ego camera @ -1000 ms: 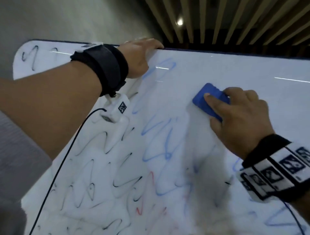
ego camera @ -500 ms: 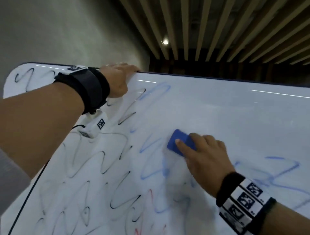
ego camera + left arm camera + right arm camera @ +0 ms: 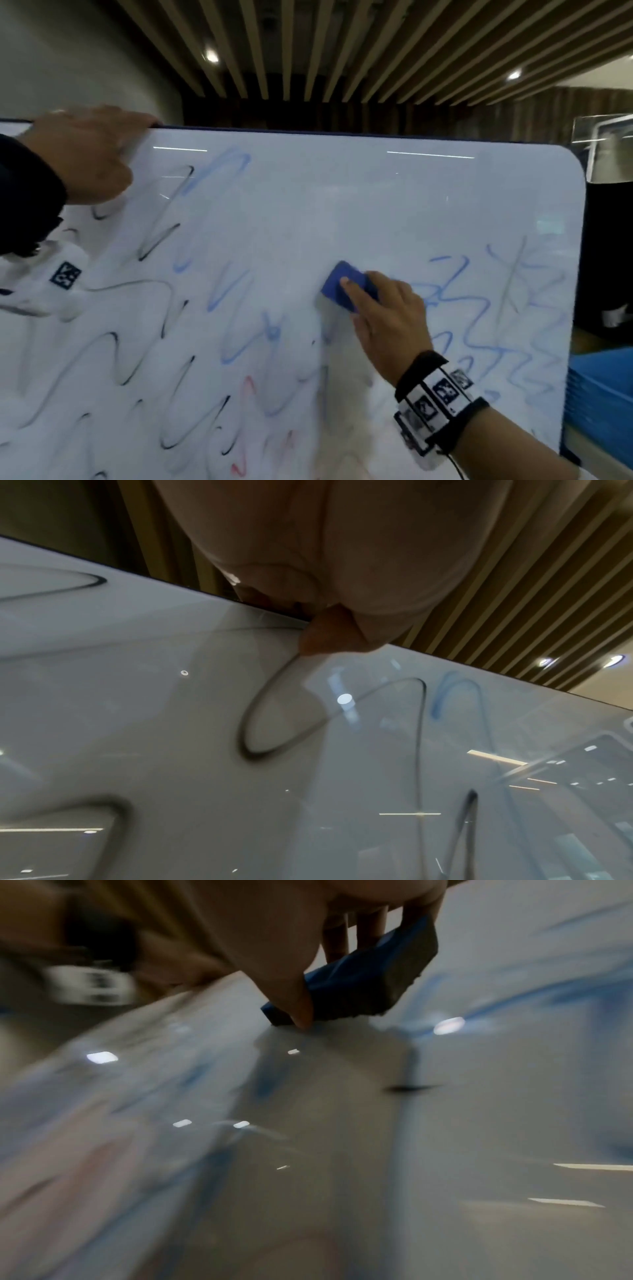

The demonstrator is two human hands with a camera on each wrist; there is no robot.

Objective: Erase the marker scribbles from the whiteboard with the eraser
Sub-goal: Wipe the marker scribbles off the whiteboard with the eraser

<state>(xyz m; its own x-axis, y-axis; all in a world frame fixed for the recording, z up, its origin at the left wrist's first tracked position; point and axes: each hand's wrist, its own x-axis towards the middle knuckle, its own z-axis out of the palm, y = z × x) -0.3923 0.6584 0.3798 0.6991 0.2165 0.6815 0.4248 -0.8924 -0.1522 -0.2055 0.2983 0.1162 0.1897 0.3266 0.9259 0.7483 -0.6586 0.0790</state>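
I see one whiteboard (image 3: 342, 205) and two hands on it. My right hand (image 3: 387, 318) grips the one blue eraser (image 3: 339, 284), thumb on one side and fingers curled over the other, its dark felt face pressed flat on the board a little right of the middle. In the right wrist view the eraser (image 3: 363, 985) sits pinched between the thumb and three visible fingers (image 3: 369, 926), though that view is blurred. My left hand (image 3: 82, 154) holds the board's top edge near the upper left, fingers hooked over the rim and thumb against the front face; the left wrist view shows the left hand (image 3: 325, 547) from below, thumb tip touching the board.

The scribbles come in three colours: black loops (image 3: 130, 349) across the left part, blue strokes (image 3: 479, 308) in the middle and on the right, and a few red marks (image 3: 250, 387) low in the centre. A smeared grey band (image 3: 329, 377) runs down below the eraser. Two ceiling lights (image 3: 211, 56) show above the board.
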